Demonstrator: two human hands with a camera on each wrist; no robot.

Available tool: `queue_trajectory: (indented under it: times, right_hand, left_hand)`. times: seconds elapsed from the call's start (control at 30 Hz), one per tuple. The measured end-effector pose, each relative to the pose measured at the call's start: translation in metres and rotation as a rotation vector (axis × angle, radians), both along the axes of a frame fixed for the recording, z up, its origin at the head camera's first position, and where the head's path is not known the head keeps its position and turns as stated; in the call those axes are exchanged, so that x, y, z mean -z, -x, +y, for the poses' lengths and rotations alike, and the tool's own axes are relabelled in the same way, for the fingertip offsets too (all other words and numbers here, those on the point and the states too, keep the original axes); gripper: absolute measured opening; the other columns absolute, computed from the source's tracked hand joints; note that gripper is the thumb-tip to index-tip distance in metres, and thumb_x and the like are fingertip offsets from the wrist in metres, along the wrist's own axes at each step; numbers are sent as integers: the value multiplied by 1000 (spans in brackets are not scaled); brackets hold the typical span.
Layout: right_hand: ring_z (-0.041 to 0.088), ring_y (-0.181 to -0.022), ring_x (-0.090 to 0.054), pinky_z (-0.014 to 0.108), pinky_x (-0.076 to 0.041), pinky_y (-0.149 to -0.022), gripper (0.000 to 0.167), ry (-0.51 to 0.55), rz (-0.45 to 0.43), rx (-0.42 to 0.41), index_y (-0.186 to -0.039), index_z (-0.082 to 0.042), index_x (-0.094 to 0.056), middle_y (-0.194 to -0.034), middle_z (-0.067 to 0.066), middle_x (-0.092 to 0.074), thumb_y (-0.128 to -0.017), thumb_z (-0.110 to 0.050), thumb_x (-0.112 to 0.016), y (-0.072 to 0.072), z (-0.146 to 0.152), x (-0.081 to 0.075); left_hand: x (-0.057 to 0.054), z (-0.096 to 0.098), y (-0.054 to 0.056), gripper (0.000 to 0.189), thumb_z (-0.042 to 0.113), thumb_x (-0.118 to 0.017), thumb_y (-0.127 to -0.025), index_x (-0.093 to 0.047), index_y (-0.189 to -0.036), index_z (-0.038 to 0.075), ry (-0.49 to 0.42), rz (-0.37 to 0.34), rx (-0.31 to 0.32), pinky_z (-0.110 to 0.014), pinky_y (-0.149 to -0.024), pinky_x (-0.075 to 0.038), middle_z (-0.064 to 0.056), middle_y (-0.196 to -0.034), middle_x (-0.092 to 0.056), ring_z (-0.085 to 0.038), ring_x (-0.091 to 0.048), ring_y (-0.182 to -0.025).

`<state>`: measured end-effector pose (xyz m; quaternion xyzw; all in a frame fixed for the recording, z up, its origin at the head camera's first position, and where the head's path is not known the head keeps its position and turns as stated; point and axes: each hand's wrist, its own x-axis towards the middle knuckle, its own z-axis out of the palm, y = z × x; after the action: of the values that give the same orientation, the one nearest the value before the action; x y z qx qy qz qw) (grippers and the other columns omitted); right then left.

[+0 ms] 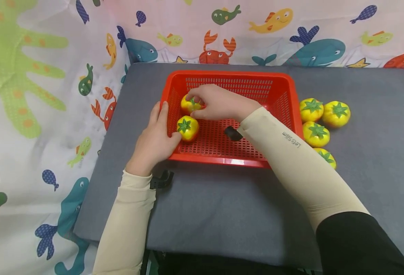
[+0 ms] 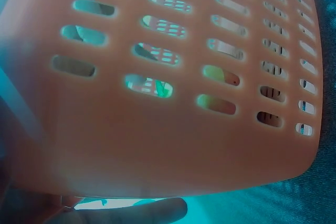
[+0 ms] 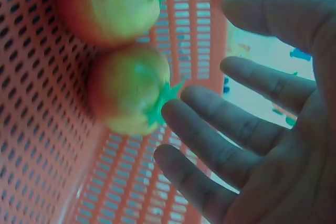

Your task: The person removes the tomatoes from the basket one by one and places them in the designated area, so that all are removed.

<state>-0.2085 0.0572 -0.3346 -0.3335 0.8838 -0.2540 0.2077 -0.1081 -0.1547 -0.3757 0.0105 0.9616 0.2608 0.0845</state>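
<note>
Two yellow-red tomatoes with green star-shaped tops sit in the left end of a red slotted basket (image 1: 229,162). My right hand (image 1: 219,102) reaches in over the far tomato (image 1: 187,105). The right wrist view shows spread, loosely bent fingers (image 3: 205,145), their tips right at the green top of one tomato (image 3: 126,87), nothing held. Nearer me lies the other tomato (image 1: 188,130). My left hand (image 1: 155,141) holds the basket's left rim, thumb over the edge. From the left wrist, the slotted outer wall (image 2: 157,145) fills most of the view, a straight digit beyond its edge.
Several more tomatoes (image 1: 337,114) lie on the grey tabletop (image 1: 377,160) just right of the basket, one partly hidden by my right sleeve (image 1: 291,160). A curtain (image 1: 188,23) printed with sea animals hangs along the back and left table edges.
</note>
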Motion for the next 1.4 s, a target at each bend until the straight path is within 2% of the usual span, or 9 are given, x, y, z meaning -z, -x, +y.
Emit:
queue_trajectory:
  times: [0.17,0.43,0.63,0.83,1.03,1.4]
  right_hand:
    - [25,-113,-63,41,-56,-98,56,0,-14,-62,-143,-11,-63,-131,8,-68,-91,-25,-81,-3,-12,5]
    - [17,-102,-62,33,-54,-94,48,-29,-47,-125,-133,-15,-68,-111,-4,-70,-88,-22,-85,-8,-23,16]
    - [18,-106,-58,35,-51,-99,48,-63,6,-167,-131,-10,-71,-120,1,-67,-88,-24,-85,-10,-29,22]
    - [17,-106,-61,34,-52,-100,49,-80,-34,-140,-132,-9,-71,-122,2,-69,-88,-23,-86,-10,-27,21]
    - [16,-104,-63,34,-52,-100,53,-69,-89,-119,-133,-14,-71,-117,-3,-72,-85,-26,-89,-10,-25,22]
    - [16,-117,-57,36,-51,-104,67,-101,-143,-124,-147,-19,-62,-135,-3,-65,-86,-29,-88,-7,-21,24]
  left_hand:
    - [0,0,1,97,30,-63,-93,-8,-171,18,-9,12,9,-42,-65,-59,-6,-177,-5,-31,-66,-79]
    - [0,-1,2,95,31,-62,-93,-8,-171,17,0,19,13,-41,-63,-55,-6,-177,-5,-33,-66,-79]
    - [1,-2,1,94,31,-61,-94,-8,-171,17,9,26,10,-39,-60,-50,-7,-177,-4,-34,-65,-78]
    - [1,-1,1,94,31,-61,-95,-8,-171,17,7,30,17,-42,-64,-52,-8,-177,-5,-37,-66,-85]
    - [0,-1,0,93,31,-60,-95,-8,-171,16,10,41,20,-46,-66,-53,-10,-177,-6,-40,-66,-88]
    - [1,-1,0,94,31,-61,-95,-7,-171,17,0,31,15,-49,-72,-59,-8,-177,-5,-39,-67,-96]
